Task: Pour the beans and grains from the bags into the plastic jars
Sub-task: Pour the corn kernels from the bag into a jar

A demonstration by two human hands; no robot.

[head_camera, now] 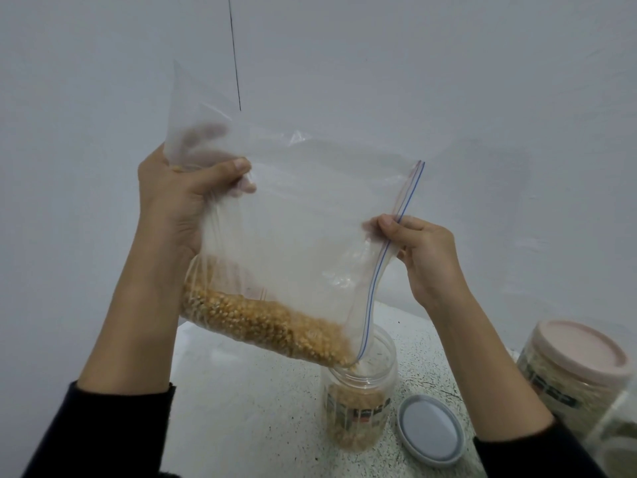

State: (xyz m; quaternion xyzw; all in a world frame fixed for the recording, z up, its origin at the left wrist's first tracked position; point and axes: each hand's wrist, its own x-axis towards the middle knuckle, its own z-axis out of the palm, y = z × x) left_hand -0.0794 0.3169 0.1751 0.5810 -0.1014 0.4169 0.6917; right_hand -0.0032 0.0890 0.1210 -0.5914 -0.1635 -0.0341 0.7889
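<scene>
One clear zip bag [293, 215] is held tilted in the air by two hands. The left hand [182, 198], at about 9 o'clock of the bag, has its fingers and thumb curled round the bunched closed end, gripping it high. The right hand [420, 250], at about 3 o'clock, pinches the bag's zip edge between thumb and fingers, the rest of the fingers curled in. One blue zip line [386, 263] runs from 1 o'clock down to the bag's low corner at 5 o'clock.

One mass of yellow grains [262, 322] lies along the bag's lower edge, sloping down toward that low corner, which sits in the mouth of one open clear jar [358, 391]. This jar stands on the speckled table [275, 408] at 5 o'clock of the bag and already has yellow grains in its lower half, with a printed label on its side.

One grey lid [431, 427] lies flat on the table just beside the open jar, at its 3 o'clock. A second jar [568, 377], closed with a pink lid [579, 350] and holding pale contents, stands farther toward 3 o'clock. At the lower right corner a third clear container [617, 439] shows only in part; its contents cannot be told. Both forearms end in dark sleeves [117, 429].
</scene>
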